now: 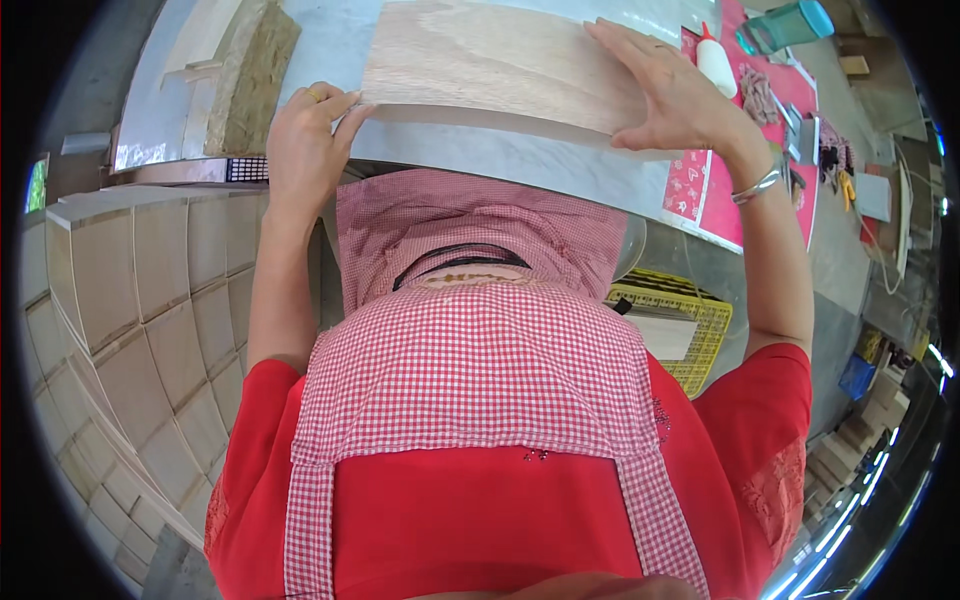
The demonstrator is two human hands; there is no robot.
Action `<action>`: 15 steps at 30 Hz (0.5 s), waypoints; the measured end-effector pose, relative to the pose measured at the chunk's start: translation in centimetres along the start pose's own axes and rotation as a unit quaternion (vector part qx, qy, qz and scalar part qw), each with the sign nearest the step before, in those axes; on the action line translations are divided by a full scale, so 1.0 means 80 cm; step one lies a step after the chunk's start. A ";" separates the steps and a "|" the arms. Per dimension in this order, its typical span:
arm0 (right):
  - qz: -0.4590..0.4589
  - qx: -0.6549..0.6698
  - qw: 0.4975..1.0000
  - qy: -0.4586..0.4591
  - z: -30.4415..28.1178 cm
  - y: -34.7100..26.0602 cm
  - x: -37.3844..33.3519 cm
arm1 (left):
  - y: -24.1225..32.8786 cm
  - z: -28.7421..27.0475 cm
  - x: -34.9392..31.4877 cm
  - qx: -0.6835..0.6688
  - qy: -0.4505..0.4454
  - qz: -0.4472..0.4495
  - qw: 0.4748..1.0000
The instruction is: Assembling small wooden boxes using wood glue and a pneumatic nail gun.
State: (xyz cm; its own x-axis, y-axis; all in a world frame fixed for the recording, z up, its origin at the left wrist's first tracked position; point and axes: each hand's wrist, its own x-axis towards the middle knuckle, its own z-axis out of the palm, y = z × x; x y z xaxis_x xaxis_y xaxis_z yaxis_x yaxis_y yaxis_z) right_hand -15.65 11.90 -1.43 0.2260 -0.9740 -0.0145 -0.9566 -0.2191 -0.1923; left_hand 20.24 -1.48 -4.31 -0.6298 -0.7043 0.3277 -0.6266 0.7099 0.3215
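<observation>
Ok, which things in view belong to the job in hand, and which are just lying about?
Likely in the job:
board
left hand, at its corner
right hand, on its other end
table

Probably just lying about, untouched:
white bottle
teal bottle
cloth
yellow crate

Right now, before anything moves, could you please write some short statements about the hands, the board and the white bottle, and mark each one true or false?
1. The left hand wears a ring. True.
2. The right hand is at the right end of the board. True.
3. The white bottle has a red tip. True.
4. The bottle is left of the board. False: it is right of it.
5. The left wrist wears a bracelet. False: the bracelet is on the right wrist.
</observation>
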 end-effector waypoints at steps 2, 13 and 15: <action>0.003 -0.006 1.000 0.004 0.006 0.000 -0.003 | 0.000 0.001 0.002 0.003 -0.008 0.000 1.000; 0.194 0.093 0.939 0.270 -0.001 -0.005 -0.095 | -0.003 -0.004 0.008 -0.047 -0.018 -0.013 0.999; 0.224 0.099 0.924 0.294 0.011 -0.023 -0.125 | -0.005 -0.003 0.009 -0.045 -0.022 0.000 0.999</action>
State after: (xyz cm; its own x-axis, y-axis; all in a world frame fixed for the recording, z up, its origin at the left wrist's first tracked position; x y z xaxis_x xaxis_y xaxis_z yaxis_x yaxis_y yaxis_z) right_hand -15.97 22.12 -1.81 -0.3796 -0.8401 0.3875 -0.8645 0.1729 -0.4720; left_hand 20.16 -2.22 -3.96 -0.6500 -0.7027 0.2893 -0.5848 0.7057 0.4001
